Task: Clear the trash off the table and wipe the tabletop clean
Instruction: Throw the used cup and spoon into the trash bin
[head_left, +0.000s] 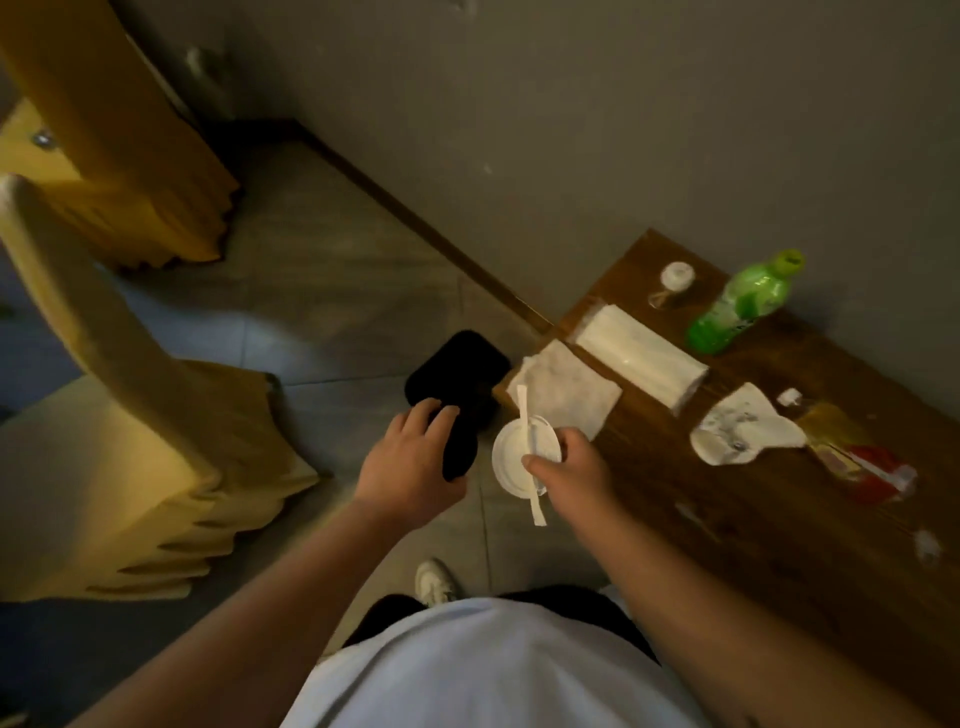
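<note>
Left hand (410, 462) curled round the edge of a black rounded plastic bin (457, 382) on the floor, grip grasping its rim. Right hand (571, 467) pinching a round white plastic lid (519, 457) with a white paper-wrapped straw (532, 457) across it, held between bin and dark wooden table (753, 519). On the table: white cloth (566, 389), flat white tissue pack (639, 353), crumpled white wrapper (743, 426), red snack packet (878, 473), green plastic bottle (743, 301) standing near the wall.
</note>
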